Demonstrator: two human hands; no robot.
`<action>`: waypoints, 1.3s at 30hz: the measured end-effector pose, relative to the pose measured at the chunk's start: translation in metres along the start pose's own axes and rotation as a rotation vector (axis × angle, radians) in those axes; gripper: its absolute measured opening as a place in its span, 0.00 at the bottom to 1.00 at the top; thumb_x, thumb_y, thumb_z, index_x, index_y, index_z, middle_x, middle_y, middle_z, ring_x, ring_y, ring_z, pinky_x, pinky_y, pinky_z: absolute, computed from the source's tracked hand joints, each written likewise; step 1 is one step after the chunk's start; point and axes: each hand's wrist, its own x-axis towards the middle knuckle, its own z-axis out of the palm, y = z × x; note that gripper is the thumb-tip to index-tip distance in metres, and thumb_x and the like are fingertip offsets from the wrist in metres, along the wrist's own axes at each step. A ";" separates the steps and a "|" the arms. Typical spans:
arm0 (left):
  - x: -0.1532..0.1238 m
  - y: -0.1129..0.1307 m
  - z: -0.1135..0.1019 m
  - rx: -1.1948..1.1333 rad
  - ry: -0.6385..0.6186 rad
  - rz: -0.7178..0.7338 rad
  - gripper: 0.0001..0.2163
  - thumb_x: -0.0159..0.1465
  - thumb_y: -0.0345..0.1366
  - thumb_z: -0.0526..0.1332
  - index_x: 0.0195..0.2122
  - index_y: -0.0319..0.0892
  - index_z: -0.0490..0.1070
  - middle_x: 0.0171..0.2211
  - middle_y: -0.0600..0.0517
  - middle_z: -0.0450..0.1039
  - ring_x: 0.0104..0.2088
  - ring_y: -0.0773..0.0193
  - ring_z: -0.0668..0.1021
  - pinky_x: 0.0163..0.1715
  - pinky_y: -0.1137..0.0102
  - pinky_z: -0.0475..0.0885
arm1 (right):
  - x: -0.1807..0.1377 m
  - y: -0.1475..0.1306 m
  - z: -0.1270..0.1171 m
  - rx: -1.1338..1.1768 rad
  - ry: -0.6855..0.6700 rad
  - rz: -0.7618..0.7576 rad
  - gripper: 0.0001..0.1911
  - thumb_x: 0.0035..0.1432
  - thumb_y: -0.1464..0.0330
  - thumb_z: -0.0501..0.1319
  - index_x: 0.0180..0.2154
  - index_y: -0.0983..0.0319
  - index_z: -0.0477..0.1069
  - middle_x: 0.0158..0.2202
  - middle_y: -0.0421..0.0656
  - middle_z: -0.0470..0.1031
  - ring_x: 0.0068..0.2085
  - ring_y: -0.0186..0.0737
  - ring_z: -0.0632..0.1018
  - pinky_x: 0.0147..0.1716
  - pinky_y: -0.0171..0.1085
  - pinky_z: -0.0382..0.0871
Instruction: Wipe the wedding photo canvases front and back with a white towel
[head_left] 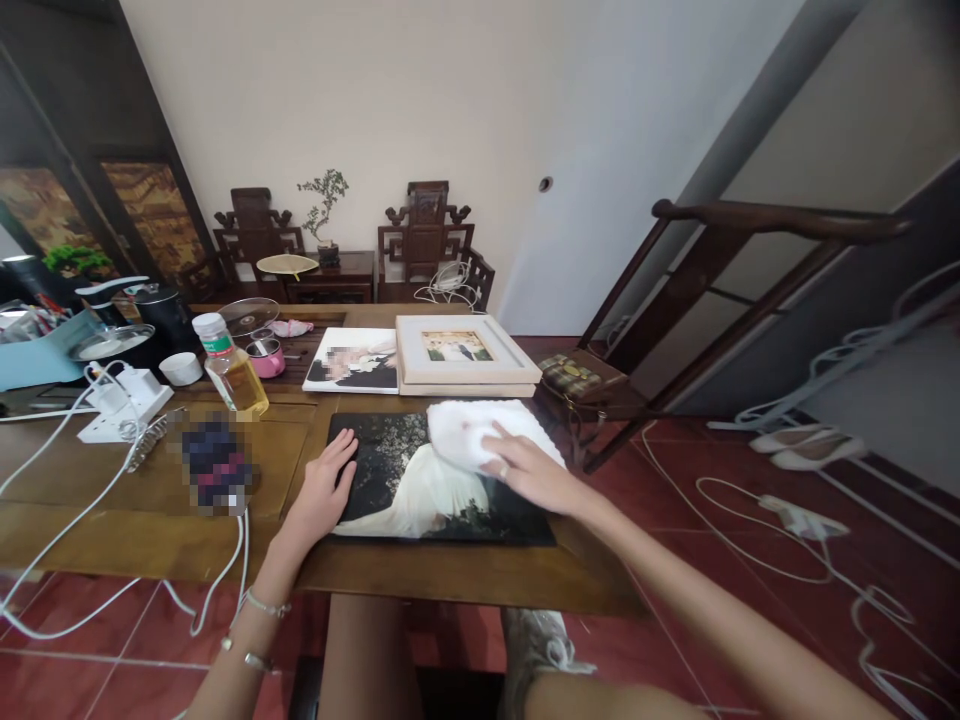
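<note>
A dark photo print (442, 490) with a pale dress in it lies flat on the wooden table, close to the front edge. My left hand (330, 480) rests on its left edge, fingers stretched out and holding nothing. On the upper right of the print is a white cloth (480, 430), which covers that part of the picture. My right hand (525, 465) grips the cloth with bent fingers and presses it onto the print. Behind the print lie a white-framed photo (469, 352) on a stack and a smaller photo panel (352, 362).
To the left stand an oil bottle (231, 365), a pink pot (266, 357), a white cup (181, 369) and a power strip (127, 405) with trailing cables. A pixelated dark item (216, 462) lies nearer. A wooden chair (690, 290) stands at right.
</note>
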 end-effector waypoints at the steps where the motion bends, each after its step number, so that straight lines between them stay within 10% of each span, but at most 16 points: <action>1: 0.000 0.000 0.000 0.000 0.001 0.001 0.17 0.65 0.36 0.48 0.53 0.39 0.66 0.58 0.45 0.62 0.60 0.58 0.62 0.59 0.56 0.58 | -0.014 -0.008 0.004 -0.017 -0.031 -0.004 0.07 0.55 0.68 0.51 0.29 0.60 0.66 0.47 0.44 0.71 0.60 0.55 0.59 0.55 0.51 0.54; 9: 0.001 -0.001 -0.001 0.018 -0.020 0.001 0.17 0.65 0.37 0.49 0.52 0.38 0.67 0.59 0.43 0.61 0.61 0.57 0.61 0.59 0.55 0.58 | -0.082 -0.044 0.009 0.025 -0.294 -0.041 0.10 0.53 0.72 0.52 0.36 0.59 0.69 0.58 0.45 0.62 0.64 0.54 0.50 0.55 0.51 0.56; 16: 0.000 -0.001 -0.002 0.022 -0.020 0.014 0.17 0.65 0.38 0.50 0.53 0.41 0.66 0.59 0.45 0.61 0.61 0.58 0.60 0.59 0.55 0.57 | -0.004 0.010 -0.012 0.099 -0.033 0.044 0.09 0.50 0.66 0.52 0.26 0.61 0.68 0.33 0.43 0.73 0.41 0.48 0.72 0.45 0.45 0.63; 23: 0.000 -0.001 -0.003 0.014 -0.029 -0.002 0.17 0.65 0.37 0.49 0.53 0.40 0.66 0.59 0.45 0.61 0.61 0.59 0.60 0.59 0.56 0.57 | 0.048 0.023 -0.019 0.115 0.107 0.079 0.10 0.50 0.67 0.50 0.30 0.62 0.68 0.37 0.45 0.73 0.46 0.51 0.70 0.46 0.42 0.61; 28: 0.000 0.000 -0.004 0.009 -0.031 -0.004 0.17 0.65 0.37 0.50 0.52 0.39 0.66 0.59 0.44 0.61 0.61 0.59 0.61 0.60 0.57 0.56 | 0.001 0.001 -0.003 0.076 0.049 0.033 0.08 0.53 0.67 0.50 0.25 0.60 0.65 0.32 0.44 0.73 0.54 0.56 0.65 0.50 0.48 0.59; 34: 0.001 -0.001 -0.003 0.008 -0.015 -0.005 0.17 0.65 0.38 0.50 0.52 0.39 0.67 0.58 0.43 0.62 0.60 0.58 0.62 0.60 0.58 0.57 | -0.091 -0.027 0.014 0.033 -0.171 0.106 0.13 0.55 0.66 0.51 0.41 0.59 0.70 0.60 0.46 0.60 0.63 0.56 0.51 0.55 0.51 0.55; 39: 0.000 -0.003 -0.003 0.040 -0.064 0.010 0.18 0.65 0.38 0.49 0.54 0.39 0.65 0.60 0.43 0.60 0.61 0.57 0.60 0.59 0.55 0.57 | -0.095 -0.035 0.011 0.084 -0.224 0.080 0.14 0.54 0.65 0.53 0.41 0.58 0.71 0.60 0.45 0.60 0.63 0.56 0.52 0.55 0.51 0.55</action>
